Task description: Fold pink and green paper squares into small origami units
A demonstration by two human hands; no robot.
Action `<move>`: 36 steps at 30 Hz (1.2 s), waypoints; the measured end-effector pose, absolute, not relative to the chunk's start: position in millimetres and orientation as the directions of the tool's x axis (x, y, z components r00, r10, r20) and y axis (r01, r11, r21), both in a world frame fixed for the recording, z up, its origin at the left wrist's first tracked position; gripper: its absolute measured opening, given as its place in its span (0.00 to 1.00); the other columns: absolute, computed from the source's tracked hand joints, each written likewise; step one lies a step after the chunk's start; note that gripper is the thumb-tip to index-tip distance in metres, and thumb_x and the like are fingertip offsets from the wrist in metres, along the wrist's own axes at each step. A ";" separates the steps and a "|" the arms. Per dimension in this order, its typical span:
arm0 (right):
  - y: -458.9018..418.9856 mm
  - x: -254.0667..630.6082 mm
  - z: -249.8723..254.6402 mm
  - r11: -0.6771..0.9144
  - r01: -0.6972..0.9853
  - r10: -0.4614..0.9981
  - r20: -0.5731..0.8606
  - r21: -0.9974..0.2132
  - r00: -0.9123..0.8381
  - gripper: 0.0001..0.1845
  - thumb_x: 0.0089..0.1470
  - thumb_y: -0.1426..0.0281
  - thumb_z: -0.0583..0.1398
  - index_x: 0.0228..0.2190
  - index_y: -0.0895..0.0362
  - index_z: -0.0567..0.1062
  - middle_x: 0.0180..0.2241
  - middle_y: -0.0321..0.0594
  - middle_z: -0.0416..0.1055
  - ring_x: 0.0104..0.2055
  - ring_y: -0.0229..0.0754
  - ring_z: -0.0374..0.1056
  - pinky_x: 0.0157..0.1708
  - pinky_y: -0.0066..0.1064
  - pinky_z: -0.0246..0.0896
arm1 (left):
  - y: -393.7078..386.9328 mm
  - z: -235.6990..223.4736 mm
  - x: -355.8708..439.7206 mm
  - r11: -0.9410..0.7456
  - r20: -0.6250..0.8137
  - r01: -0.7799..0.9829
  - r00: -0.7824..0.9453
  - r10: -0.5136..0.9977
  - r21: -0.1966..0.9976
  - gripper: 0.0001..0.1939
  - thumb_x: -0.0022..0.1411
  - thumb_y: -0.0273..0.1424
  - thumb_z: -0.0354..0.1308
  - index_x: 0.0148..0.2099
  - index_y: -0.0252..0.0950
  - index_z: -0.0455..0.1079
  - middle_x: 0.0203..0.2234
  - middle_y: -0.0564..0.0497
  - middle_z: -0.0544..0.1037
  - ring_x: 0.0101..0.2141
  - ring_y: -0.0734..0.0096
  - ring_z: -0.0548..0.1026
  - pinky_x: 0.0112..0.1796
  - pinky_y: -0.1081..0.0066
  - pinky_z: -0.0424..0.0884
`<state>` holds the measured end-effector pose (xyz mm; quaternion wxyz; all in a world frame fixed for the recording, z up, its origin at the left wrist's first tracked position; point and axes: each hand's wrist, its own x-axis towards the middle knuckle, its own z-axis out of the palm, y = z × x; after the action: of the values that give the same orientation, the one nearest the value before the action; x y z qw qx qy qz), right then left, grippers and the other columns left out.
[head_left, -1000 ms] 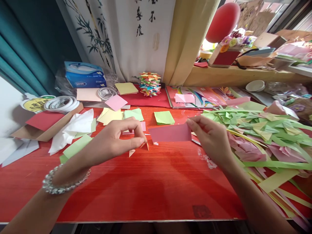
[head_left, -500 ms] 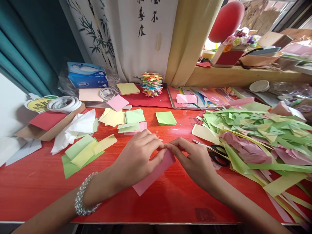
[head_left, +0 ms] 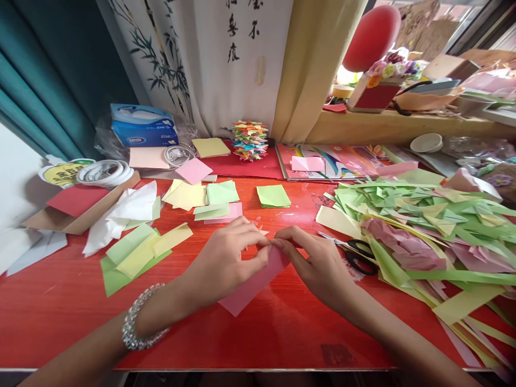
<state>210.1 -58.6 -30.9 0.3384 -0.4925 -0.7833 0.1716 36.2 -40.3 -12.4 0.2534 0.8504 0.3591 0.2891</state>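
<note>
A pink strip of paper slants over the red table, its lower end pointing toward me. Pinched at the paper's upper edge are the fingertips of my left hand, whose wrist carries a clear beaded bracelet. My right hand grips the same edge just beside them, thumb and forefinger together. The fingers partly hide that edge, so any crease there cannot be made out. Beyond the hands lie a stack of green paper squares and pale yellow paper pieces.
Scissors with black handles lie right of my right hand, beside a heap of folded green paper. Left are paper strips, crumpled white tissue and tape rolls. A stacked colourful paper ornament stands at the back.
The pink paper's lower end has shifted slightly up and right. My hands stay close together at its upper edge, the left fingers slightly changed in position.
</note>
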 end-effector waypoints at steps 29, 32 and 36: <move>-35.1 239.7 -24.8 0.368 0.830 0.807 0.587 -0.419 -0.062 0.08 0.55 0.70 0.55 0.25 0.57 0.69 0.19 0.31 0.67 0.18 0.31 0.59 0.21 0.22 0.52 | -25.1 22.5 4.4 -0.407 0.029 0.598 0.540 0.841 0.690 0.09 0.54 0.28 0.55 0.22 0.38 0.67 0.22 0.59 0.71 0.26 0.76 0.67 0.29 0.75 0.61; -30.6 245.6 -23.9 0.299 0.844 0.800 0.599 -0.445 0.032 0.07 0.54 0.71 0.55 0.25 0.57 0.69 0.20 0.33 0.68 0.20 0.32 0.62 0.23 0.23 0.53 | -24.7 30.6 -10.1 -0.440 -0.051 0.607 0.622 0.781 0.662 0.08 0.52 0.26 0.55 0.23 0.40 0.69 0.23 0.58 0.72 0.27 0.75 0.68 0.30 0.74 0.62; -36.1 243.3 -18.6 0.374 0.767 0.844 0.534 -0.522 -0.048 0.08 0.55 0.70 0.55 0.25 0.57 0.68 0.19 0.31 0.66 0.19 0.31 0.60 0.20 0.22 0.51 | -25.6 34.7 -14.5 -0.486 0.067 0.513 0.636 0.769 0.708 0.09 0.56 0.27 0.52 0.26 0.40 0.70 0.23 0.58 0.73 0.27 0.74 0.68 0.31 0.73 0.63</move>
<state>243.3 -36.1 -18.6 0.4064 -0.5573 -0.7224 0.0477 -14.5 -25.6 34.7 0.3340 0.8403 0.3816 0.1914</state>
